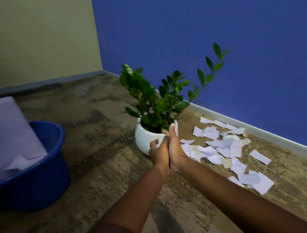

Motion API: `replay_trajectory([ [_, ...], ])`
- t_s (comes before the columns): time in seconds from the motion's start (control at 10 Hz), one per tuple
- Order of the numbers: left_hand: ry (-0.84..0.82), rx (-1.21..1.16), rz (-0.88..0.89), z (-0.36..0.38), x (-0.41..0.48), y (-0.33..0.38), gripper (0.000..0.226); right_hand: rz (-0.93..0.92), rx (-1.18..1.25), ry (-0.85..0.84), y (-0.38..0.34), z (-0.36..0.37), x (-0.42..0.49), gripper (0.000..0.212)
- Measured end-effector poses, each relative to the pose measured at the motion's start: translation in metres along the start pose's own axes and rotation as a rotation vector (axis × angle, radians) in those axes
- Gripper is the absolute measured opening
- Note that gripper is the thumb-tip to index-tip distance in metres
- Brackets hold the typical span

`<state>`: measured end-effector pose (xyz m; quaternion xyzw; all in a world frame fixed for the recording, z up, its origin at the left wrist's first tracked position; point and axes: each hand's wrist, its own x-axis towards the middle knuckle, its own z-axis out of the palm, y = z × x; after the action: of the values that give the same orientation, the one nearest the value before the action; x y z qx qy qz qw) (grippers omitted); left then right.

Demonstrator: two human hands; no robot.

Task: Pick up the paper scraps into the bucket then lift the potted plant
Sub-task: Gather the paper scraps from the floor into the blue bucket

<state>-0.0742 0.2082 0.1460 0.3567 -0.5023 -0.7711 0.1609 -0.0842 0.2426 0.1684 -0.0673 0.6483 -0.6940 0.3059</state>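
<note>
My left hand (158, 152) and my right hand (174, 147) are pressed together in front of the white pot (144, 138). They hold paper scraps between them, and one white scrap (176, 126) sticks up past my right fingers. My left fingers are curled. The potted plant (153, 98) with glossy green leaves stands on the floor near the blue wall. Several white paper scraps (221, 148) lie scattered on the floor to its right, along the baseboard. The blue bucket (50, 149) sits at the left with paper (12, 133) inside it.
The mottled brown floor (97, 136) runs between the bucket and the pot. A blue wall (216, 34) and white baseboard (255, 127) bound the right side. A pale green wall (40, 36) closes the far left corner.
</note>
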Motion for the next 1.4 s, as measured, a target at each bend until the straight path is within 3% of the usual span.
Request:
replay_trajectory([
  [0.3,0.539,-0.202,0.317,-0.133,0.018,0.091,0.051,0.046,0.029,-0.439,-0.032,0.162,-0.004,0.066],
  [0.4,0.725,-0.362,0.354,-0.172,0.024,0.124,0.035,-0.01,-0.033,-0.438,-0.036,0.205,-0.003,0.064],
  [0.5,0.832,-0.437,0.321,-0.205,0.029,0.146,0.031,-0.041,-0.041,-0.41,-0.034,0.243,-0.009,0.063],
  [0.6,0.844,-0.403,0.185,-0.239,0.016,0.156,0.05,-0.031,-0.036,-0.412,-0.025,0.269,-0.016,0.065],
  [0.7,0.949,-0.626,0.142,-0.267,0.024,0.156,0.052,0.037,-0.036,-0.454,-0.014,0.28,-0.022,0.068],
  [0.8,0.913,-0.716,0.109,-0.272,0.021,0.154,0.066,0.112,0.02,-0.531,-0.006,0.272,-0.024,0.067],
  [0.9,0.944,-0.561,0.128,-0.269,0.017,0.151,0.083,0.129,0.064,-0.534,0.0,0.258,-0.023,0.065],
  [1.0,0.905,-0.239,0.145,-0.244,0.011,0.145,0.076,0.126,0.143,-0.47,0.0,0.24,-0.013,0.063],
  [1.1,0.786,0.234,0.282,-0.204,0.008,0.128,0.066,0.085,0.138,-0.413,-0.005,0.208,0.002,0.059],
  [1.3,0.412,0.884,0.617,-0.137,0.007,0.07,0.061,0.029,0.003,-0.226,-0.007,0.112,0.021,0.041],
  [1.4,0.204,1.149,0.633,-0.112,0.007,0.033,0.06,0.052,-0.124,-0.093,-0.003,0.058,0.019,0.029],
])
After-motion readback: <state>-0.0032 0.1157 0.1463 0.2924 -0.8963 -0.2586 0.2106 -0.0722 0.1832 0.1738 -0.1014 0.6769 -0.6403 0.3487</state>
